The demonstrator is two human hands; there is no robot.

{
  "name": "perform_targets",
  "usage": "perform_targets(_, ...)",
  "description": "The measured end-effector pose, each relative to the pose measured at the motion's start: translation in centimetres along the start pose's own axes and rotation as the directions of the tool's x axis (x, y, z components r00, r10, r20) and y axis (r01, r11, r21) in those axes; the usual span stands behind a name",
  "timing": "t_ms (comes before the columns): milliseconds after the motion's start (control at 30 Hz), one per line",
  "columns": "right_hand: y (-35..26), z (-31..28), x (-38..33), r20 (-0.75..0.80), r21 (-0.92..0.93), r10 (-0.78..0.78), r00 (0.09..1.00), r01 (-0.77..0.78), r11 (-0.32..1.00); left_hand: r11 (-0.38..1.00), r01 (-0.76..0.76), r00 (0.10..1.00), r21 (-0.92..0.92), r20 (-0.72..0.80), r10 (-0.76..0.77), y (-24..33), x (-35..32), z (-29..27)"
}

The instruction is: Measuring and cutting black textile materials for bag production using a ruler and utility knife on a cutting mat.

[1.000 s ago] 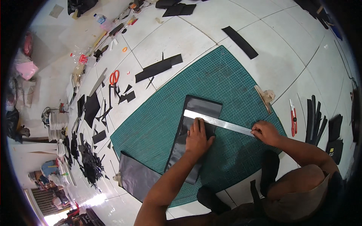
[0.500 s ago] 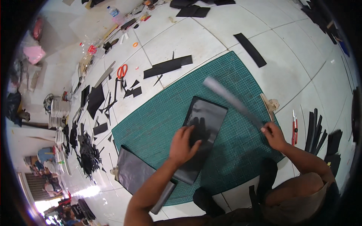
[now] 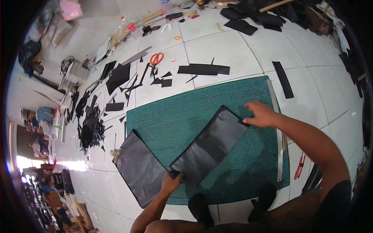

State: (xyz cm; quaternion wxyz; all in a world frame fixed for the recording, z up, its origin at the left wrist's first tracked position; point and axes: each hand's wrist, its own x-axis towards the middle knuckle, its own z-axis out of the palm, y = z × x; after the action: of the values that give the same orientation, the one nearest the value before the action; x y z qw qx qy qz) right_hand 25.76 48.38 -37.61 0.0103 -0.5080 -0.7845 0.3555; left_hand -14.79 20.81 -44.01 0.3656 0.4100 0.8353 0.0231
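A shiny dark grey, folded rectangular sheet (image 3: 211, 145) with black edges lies slantwise on a green cutting mat (image 3: 175, 116). At its near left corner, my left hand (image 3: 171, 183) is closed on the edge. My right hand (image 3: 261, 113) is at the far right corner with thumb and forefinger apart, the thumb touching or just over that corner. A second dark grey sheet (image 3: 142, 171) lies at the left, partly off the mat. Along the mat's right side rests a long metal ruler (image 3: 280, 151), out of both hands.
Red-handled cutter (image 3: 299, 167) lies on the tiles right of the mat. Beyond the mat are orange-handled scissors (image 3: 156, 59), black strips (image 3: 204, 69) and a lone black strip (image 3: 283, 79). A heap of black scraps (image 3: 91, 126) is at the left. My feet (image 3: 200, 207) stand at the near edge.
My right hand has put the ruler down at the mat's right side and moved to the sheet's far corner. My left hand went from lying on the sheet to gripping its near corner. The view has shifted.
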Motion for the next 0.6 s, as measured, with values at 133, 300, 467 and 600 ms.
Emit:
perform_targets(133,-1.1,5.3,7.0,0.052,0.059,0.231,0.971,-0.234,0.97,0.917,0.056,0.998,-0.395,0.03,-0.048,-1.0,1.9,2.1)
perform_targets(300,-1.4,7.1,8.1,0.087,0.13,0.324,0.942,-0.333,0.934,0.657,0.067,0.998,-0.751,0.037,-0.059,0.9,1.4,2.4)
perform_targets(467,-2.3,6.6,5.7,0.214,0.377,0.274,0.938,-0.338,0.862,0.435,0.009,0.997,-0.9,0.041,0.064,-0.4,2.9,1.4)
perform_targets(600,-2.7,6.1,-1.4,-0.179,0.662,0.226,0.957,-0.053,0.747,0.463,-0.24,0.965,-0.853,-0.156,0.213,4.2,5.8,-3.0)
